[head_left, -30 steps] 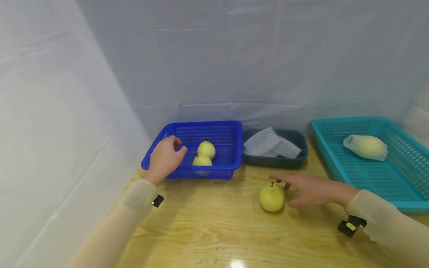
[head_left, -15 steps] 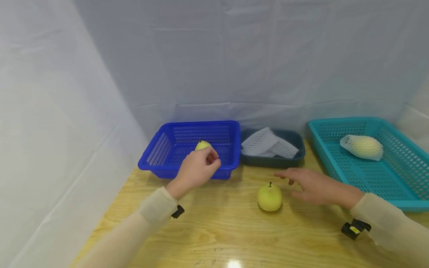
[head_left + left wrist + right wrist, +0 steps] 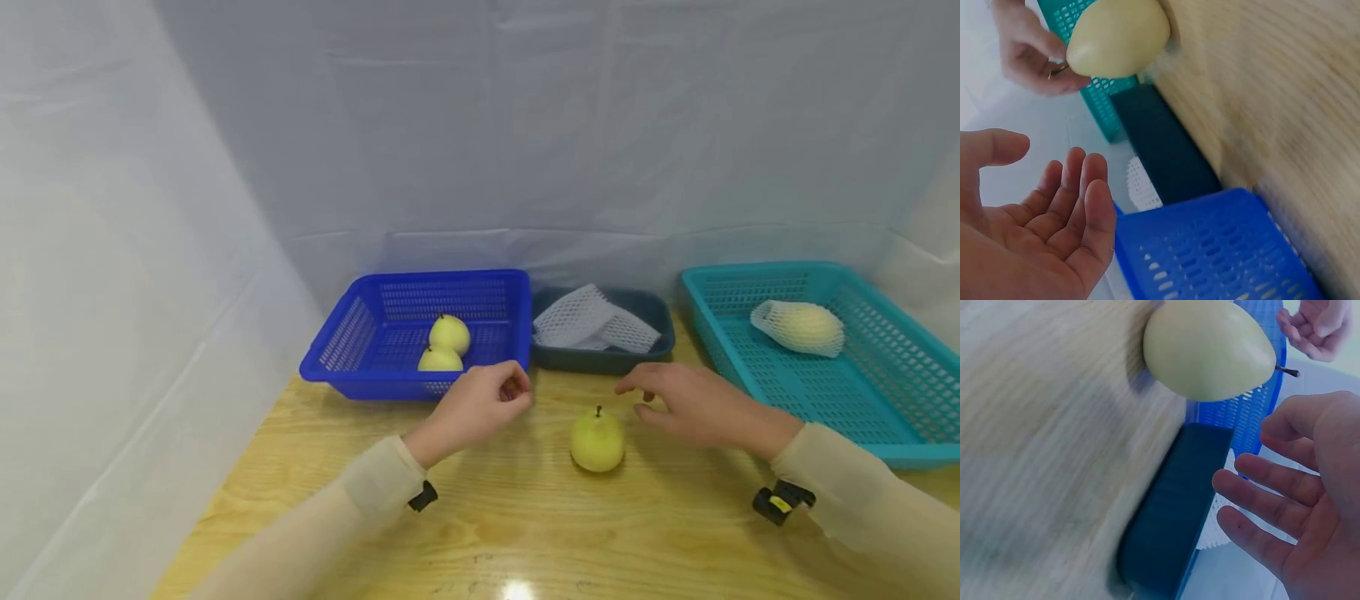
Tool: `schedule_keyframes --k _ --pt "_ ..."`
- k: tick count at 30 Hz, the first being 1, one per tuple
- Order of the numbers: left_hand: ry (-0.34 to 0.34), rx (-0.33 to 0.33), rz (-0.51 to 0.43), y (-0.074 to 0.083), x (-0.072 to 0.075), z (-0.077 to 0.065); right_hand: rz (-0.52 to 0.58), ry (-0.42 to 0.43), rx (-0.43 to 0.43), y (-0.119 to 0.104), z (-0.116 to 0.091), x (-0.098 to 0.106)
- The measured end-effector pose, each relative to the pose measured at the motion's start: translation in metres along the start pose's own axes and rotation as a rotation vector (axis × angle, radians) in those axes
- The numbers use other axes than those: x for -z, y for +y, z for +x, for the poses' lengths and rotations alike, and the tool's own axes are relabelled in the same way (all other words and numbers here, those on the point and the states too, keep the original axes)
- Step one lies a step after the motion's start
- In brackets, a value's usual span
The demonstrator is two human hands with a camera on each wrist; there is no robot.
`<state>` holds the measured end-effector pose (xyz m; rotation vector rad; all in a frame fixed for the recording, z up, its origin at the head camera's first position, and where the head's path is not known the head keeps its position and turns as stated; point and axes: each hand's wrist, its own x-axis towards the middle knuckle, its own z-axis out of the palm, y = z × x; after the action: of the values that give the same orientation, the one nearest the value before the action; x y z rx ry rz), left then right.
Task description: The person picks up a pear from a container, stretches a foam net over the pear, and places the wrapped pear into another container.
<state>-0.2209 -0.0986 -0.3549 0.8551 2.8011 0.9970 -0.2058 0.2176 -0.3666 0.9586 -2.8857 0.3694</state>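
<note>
A yellow-green pear (image 3: 597, 442) stands upright on the wooden table, its stem pointing up. My left hand (image 3: 480, 408) hovers left of it, in front of the blue basket's near rim, fingers loosely bent and holding nothing. In the left wrist view the palm of that left hand (image 3: 1041, 237) shows bare. Just right of and behind the pear is my right hand (image 3: 693, 408), its fingers relaxed and apart from the fruit. The right wrist view shows the pear (image 3: 1210, 350) beyond the spread fingers of my right hand (image 3: 1310, 506), nothing between them.
A blue basket (image 3: 337, 367) at the back left holds two pears (image 3: 450, 335). Beside it, a dark tray (image 3: 600, 360) contains white foam nets (image 3: 573, 317). At the right, a teal basket (image 3: 738, 367) holds a pear in a foam net (image 3: 806, 327). White sheeting (image 3: 480, 125) encloses the back.
My left hand has moved right, from over the blue basket's left side to in front of its right corner. My right hand has shifted slightly beside the pear, which stays standing on the table.
</note>
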Motion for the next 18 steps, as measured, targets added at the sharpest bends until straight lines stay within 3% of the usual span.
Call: schedule_keyframes --k 8,18 --pt "-0.045 -0.011 0.010 0.000 -0.012 0.000 -0.032 0.054 0.020 0.002 0.021 0.009" --pt "-0.078 0.001 0.007 0.001 -0.019 -0.002 -0.078 0.033 0.031 0.007 0.067 0.024"
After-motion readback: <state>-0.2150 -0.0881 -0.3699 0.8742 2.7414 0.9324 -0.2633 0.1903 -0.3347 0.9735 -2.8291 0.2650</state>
